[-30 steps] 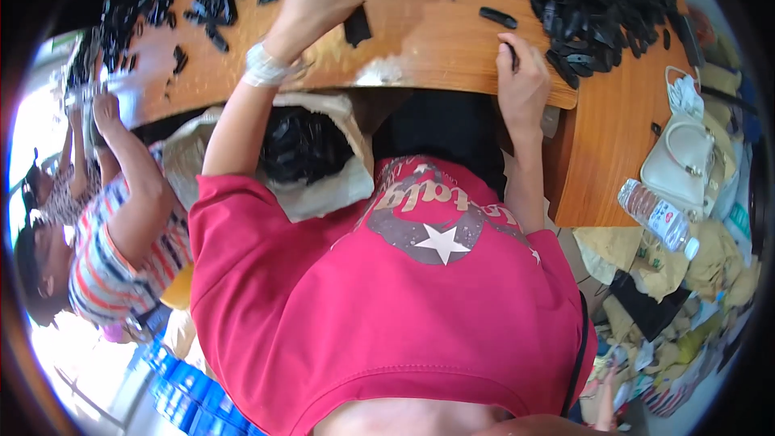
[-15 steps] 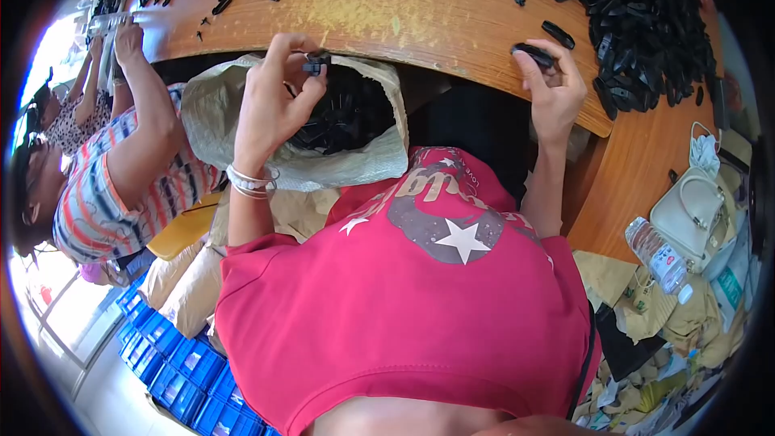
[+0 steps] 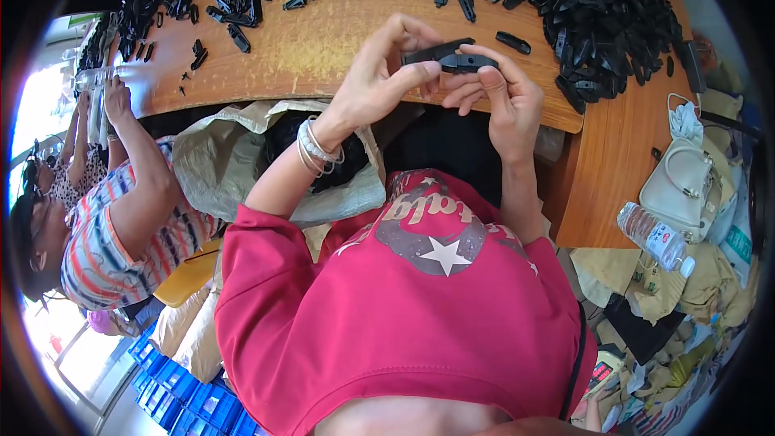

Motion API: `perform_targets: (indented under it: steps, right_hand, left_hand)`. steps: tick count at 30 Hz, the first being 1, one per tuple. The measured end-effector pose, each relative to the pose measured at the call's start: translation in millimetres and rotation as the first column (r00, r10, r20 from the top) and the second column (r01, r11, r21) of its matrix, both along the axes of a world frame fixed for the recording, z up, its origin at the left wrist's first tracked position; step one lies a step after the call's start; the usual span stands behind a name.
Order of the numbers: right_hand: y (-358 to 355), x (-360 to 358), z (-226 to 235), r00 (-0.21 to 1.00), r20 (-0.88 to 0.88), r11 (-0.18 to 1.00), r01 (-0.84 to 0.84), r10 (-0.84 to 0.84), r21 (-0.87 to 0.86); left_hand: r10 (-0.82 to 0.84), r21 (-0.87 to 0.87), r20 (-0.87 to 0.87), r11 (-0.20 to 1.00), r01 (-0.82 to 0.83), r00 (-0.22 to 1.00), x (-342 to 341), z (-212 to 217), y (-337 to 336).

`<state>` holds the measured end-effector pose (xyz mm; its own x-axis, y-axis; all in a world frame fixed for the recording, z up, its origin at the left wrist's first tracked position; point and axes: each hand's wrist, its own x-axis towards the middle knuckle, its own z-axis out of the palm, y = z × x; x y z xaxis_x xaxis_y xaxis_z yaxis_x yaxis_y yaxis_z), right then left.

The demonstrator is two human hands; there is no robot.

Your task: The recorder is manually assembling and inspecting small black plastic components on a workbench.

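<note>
Above the table edge, my left hand (image 3: 373, 79) and my right hand (image 3: 514, 106) meet with black plastic parts between their fingers. My right thumb and fingers pinch one elongated black plastic part (image 3: 468, 63) at its right end. Behind it, a second black plastic part (image 3: 436, 52) lies in the fingers of my left hand, whose thumb touches the first one's left end. Whether the two parts are joined I cannot tell. A loose black part (image 3: 513, 42) rests on the table just beyond my right hand. Below my left wrist gapes a woven sack (image 3: 214, 163) with black parts inside, partly hidden by my forearm.
Black parts are heaped (image 3: 605, 40) at the table's right, with more along its far side. A co-worker in a striped shirt (image 3: 121, 234) sits at the left. A white handbag (image 3: 682, 186) and a plastic bottle (image 3: 655, 236) lie at the right; blue crates (image 3: 198, 400) stand lower left.
My left hand has moved right, away from over the sack, and my right hand has come left, so they now meet. The view has shifted, showing more of the table's far side.
</note>
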<state>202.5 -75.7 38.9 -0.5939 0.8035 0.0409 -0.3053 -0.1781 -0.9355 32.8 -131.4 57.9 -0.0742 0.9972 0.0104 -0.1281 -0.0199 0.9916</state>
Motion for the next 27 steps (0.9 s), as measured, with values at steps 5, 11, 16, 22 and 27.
perform_targets:
  steps: [5, 11, 16, 22, 27]
  right_hand:
    - [2, -3, -9, 0.987, 0.088, 0.98, 0.123, -0.138, 0.159]
    - [1, -8, -12, 0.975, 0.036, 0.966, 0.213, -0.221, 0.149]
    - [3, -8, -14, 0.96, 0.034, 0.949, 0.268, -0.277, 0.164]
    - [10, -5, -17, 0.988, -0.069, 0.988, 0.14, -0.136, 0.066]
    - [17, -2, -31, 0.975, -0.114, 0.955, 0.21, -0.189, 0.209]
  left_hand:
    - [0.051, -0.158, -0.021, 0.986, -0.054, 0.998, 5, 1, 10]
    - [-0.028, -0.069, -0.16, 0.997, 0.017, 0.987, 7, 4, 13]
    - [-0.018, 0.074, -0.539, 0.995, 0.069, 0.842, 10, 7, 7]
    - [-0.091, 0.082, -0.561, 0.983, 0.164, 0.823, -1, 14, 7]
    - [-0.127, 0.07, -0.604, 0.975, 0.211, 0.787, -1, 5, 14]
